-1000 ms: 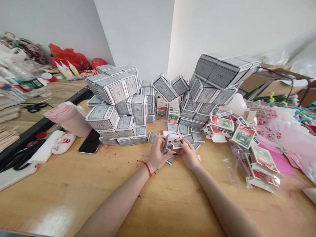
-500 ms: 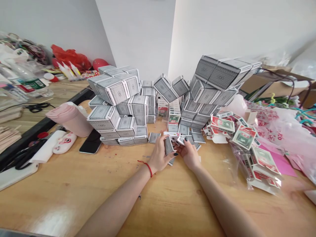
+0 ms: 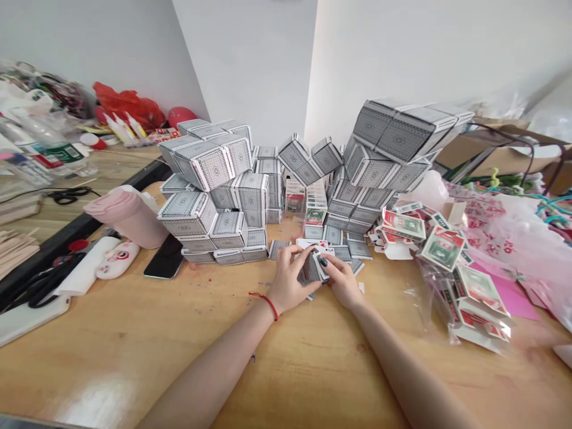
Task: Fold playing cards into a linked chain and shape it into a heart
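My left hand, with a red string at its wrist, is closed round a deck of playing cards with grey patterned backs. My right hand grips the same deck from the right, fingers bent over its top edge. Both hands hold it low over the wooden table. Loose grey-backed cards lie on the table just beyond the hands. Behind them rise stacks of grey patterned card boxes, and taller stacks of boxes stand on the right.
Flat red-and-green card cartons spill from clear plastic at the right. A pink cup, a black phone and a white case lie at the left. Scissors, bottles and red bags sit further left.
The hands have drawn together and lowered the cards. The fanned cards seen earlier are now squared into one deck between both hands.
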`<state>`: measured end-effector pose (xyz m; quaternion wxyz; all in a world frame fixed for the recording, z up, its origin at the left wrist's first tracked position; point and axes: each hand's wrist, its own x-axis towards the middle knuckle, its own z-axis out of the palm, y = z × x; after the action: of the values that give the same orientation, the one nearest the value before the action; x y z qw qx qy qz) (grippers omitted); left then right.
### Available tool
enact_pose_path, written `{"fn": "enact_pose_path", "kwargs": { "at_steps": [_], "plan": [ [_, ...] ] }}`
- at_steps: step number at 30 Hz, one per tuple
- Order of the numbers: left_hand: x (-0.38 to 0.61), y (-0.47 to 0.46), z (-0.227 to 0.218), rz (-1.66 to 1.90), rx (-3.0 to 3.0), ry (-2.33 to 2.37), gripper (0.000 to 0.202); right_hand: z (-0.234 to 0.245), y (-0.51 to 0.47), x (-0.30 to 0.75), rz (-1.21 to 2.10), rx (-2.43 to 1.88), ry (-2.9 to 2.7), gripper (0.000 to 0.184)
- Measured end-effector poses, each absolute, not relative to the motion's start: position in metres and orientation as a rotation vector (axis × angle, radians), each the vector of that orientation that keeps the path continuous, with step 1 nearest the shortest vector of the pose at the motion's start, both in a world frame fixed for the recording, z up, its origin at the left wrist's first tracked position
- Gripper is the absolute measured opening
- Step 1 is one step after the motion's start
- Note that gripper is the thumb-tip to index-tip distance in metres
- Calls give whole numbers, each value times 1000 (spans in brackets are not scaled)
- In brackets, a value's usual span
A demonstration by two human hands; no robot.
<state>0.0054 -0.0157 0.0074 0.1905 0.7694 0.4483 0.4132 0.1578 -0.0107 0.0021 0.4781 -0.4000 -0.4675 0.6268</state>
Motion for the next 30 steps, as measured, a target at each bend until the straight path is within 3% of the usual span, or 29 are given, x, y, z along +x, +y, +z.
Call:
{"fn": "enact_pose_path", "kwargs": {
  "at_steps": [30],
  "plan": [
    [5, -17, 10, 1189, 2202, 1110, 64, 14, -16, 152, 1248, -1111, -1171, 31]
  ]
}}
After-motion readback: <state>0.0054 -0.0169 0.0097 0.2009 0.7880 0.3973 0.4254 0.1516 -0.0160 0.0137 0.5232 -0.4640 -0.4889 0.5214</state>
